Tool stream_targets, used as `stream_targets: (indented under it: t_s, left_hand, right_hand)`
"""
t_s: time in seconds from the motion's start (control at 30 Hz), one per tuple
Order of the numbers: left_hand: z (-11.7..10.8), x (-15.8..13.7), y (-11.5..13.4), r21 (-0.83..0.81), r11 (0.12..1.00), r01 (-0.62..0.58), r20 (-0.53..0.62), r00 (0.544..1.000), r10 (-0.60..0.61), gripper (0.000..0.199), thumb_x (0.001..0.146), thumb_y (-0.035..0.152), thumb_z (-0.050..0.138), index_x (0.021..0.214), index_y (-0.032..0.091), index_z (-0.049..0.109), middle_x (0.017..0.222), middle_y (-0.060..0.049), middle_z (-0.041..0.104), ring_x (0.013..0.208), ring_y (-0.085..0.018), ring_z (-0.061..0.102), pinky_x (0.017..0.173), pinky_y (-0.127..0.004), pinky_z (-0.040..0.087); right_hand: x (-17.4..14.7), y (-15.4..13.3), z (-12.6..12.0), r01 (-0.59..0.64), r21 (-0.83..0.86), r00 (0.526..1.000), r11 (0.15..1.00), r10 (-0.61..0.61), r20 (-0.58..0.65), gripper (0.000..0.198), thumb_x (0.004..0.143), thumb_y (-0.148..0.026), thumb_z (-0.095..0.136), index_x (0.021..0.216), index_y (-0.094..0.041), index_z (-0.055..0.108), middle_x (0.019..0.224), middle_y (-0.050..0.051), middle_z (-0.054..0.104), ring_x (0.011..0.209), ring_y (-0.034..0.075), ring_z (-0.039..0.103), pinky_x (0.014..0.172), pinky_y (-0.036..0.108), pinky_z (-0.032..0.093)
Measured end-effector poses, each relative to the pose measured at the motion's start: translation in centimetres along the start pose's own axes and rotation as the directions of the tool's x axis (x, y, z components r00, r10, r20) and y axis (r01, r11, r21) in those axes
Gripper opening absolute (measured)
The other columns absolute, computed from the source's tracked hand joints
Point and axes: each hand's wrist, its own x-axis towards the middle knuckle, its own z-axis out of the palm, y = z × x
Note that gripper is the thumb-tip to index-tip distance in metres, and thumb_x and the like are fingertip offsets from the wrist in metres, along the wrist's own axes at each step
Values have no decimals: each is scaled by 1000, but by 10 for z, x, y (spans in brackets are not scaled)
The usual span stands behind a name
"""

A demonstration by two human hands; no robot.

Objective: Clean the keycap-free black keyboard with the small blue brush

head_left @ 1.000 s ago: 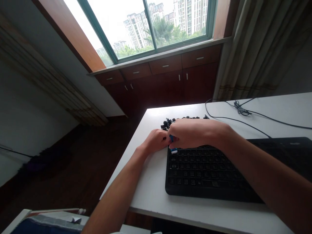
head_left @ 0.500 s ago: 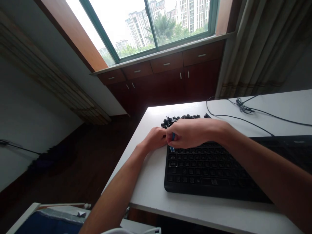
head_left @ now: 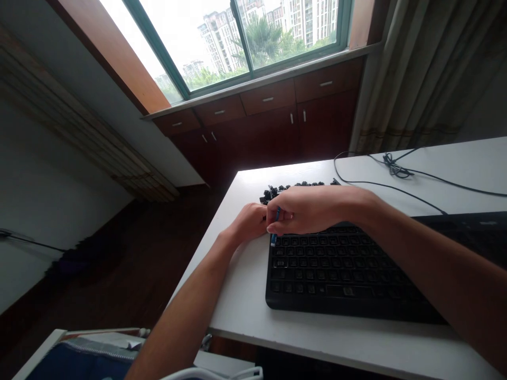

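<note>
Right hand [head_left: 304, 210] grip closed on small blue tool [head_left: 274, 227], slim, tip down at top-left corner of black keyboard [head_left: 336, 274], left hand [head_left: 249, 224] curled beside it, holding unclear, loose black keycaps [head_left: 293, 187] behind, white worktop [head_left: 245, 311].

blue tool [head_left: 274, 227] | small, slim, upright | at far-left corner of black keyboard [head_left: 348, 277] | keyboard flat on desk

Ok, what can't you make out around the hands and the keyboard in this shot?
- Head view: the blue tool is mostly covered by the right hand; its shape is unclear.
- Left hand: fingertips hidden behind the right hand.
- Keyboard: right end cut off by the right forearm and frame edge; legends too small.
- Loose black pieces: too small to identify.
</note>
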Motion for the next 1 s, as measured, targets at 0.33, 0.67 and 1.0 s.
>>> stream_targets:
  t_s: [0.33, 0.67, 1.0]
  left_hand:
    - [0, 0, 3, -25, 1000, -15, -10, 1000, 15, 32, 81, 26, 53, 53, 10, 56, 52, 3, 51, 52, -4, 37, 55, -20, 28]
    - [2, 0, -1, -9, 1000, 8, -10, 1000, -8, 31, 79, 28, 55, 54, 10, 61, 53, 1, 55, 52, -4, 39, 54, -21, 27]
    - [2, -1, -2, -27, 999, -38, -21, 999, 37, 30, 81, 26, 54, 58, 10, 64, 54, 1, 56, 54, -4, 39, 57, -20, 30]
  right_hand:
    - [-1, 0, 4, -48, -86, 998, 995, 50, 26, 35, 89, -40, 47, 98, -16, 71, 82, 7, 69, 63, 14, 56, 55, 26, 35]
    - [1, -5, 6, -30, -55, 998, 998, 34, 59, 29, 90, -37, 47, 85, -17, 66, 77, 4, 67, 56, 11, 52, 51, 26, 33]
    - [4, 1, 7, -34, -44, 998, 998, 37, 50, 30, 89, -40, 46, 76, -17, 59, 71, 4, 64, 53, 12, 49, 50, 27, 32]
